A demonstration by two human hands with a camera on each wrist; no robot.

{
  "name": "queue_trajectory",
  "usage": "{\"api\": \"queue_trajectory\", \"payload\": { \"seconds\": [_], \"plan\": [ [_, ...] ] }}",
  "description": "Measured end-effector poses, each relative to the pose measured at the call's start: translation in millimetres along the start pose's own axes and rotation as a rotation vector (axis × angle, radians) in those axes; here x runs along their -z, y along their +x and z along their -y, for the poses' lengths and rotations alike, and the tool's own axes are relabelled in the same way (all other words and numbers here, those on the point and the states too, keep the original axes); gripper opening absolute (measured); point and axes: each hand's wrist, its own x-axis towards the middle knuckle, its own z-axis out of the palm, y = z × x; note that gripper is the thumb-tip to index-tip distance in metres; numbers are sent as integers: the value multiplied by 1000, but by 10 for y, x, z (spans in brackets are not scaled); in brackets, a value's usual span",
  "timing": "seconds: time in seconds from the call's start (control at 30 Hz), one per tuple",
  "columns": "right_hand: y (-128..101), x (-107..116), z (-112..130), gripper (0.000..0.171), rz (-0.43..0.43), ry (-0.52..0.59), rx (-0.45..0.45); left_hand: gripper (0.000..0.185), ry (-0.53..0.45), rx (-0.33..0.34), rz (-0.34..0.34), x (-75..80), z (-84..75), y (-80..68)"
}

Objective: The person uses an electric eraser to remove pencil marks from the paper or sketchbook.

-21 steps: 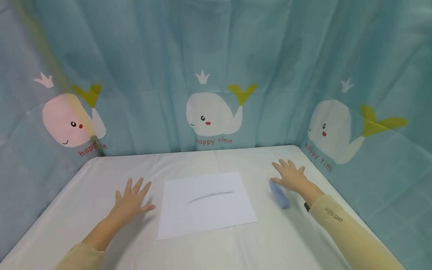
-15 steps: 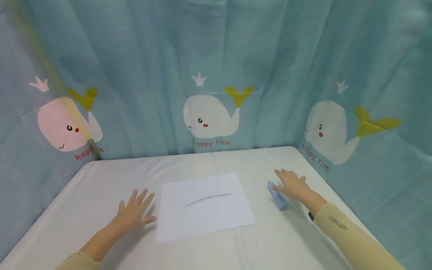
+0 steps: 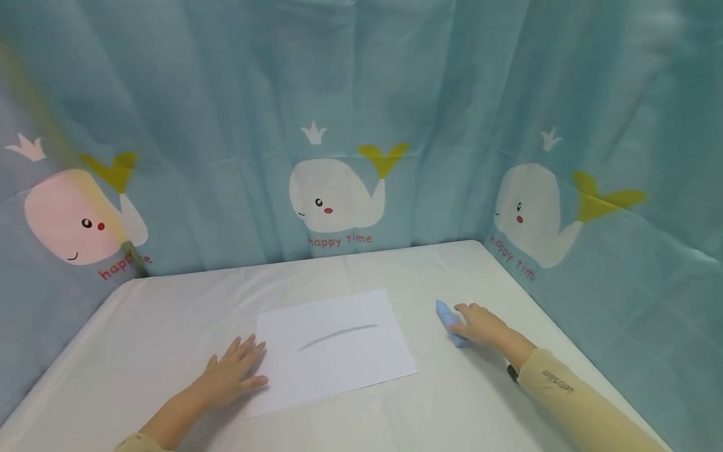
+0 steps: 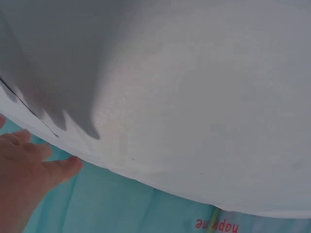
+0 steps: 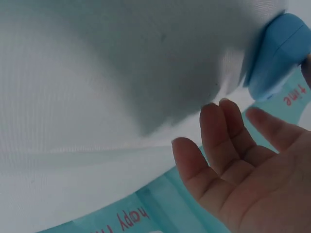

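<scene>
A chunky light-blue pen-shaped tool (image 3: 444,312) with a tapered tip lies on the white table, right of the paper. Over its near end reaches my right hand (image 3: 480,325), thumb overlapping its side. In the right wrist view, the fingers (image 5: 214,141) are loosely extended and apart from the tool, whose rounded blue body (image 5: 279,53) shows at the upper right. A white sheet of paper (image 3: 333,370) bears one thin, curved grey line (image 3: 337,334). My left hand (image 3: 226,376) has its fingers spread, fingertips at the sheet's left edge.
A white cloth covers the table (image 3: 169,326). Blue-green curtains (image 3: 237,125) with whale prints stand behind it and along both sides. Beside my right wrist, a small black piece (image 3: 512,373) shows at the cuff of the yellow sleeve (image 3: 576,395).
My right hand has lowered toward the near end of the blue tool. The left hand has come down and right to the paper's edge. The head view has swung slightly right.
</scene>
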Motion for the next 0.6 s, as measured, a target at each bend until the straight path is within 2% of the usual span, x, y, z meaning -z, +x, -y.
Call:
{"api": "queue_trajectory", "payload": {
  "seconds": [0.17,0.43,0.53,0.6],
  "plan": [
    [44,-42,42,53,54,63,6,77,-19,28,31,11,-14,-25],
    [140,-79,87,34,60,149,-29,82,-21,42,85,20,11,4],
    [160,-76,92,31,50,240,-52,82,-27,42,102,12,14,14],
    [177,-64,92,31,30,356,-82,83,-30,44,107,2,13,20]
  ]
}}
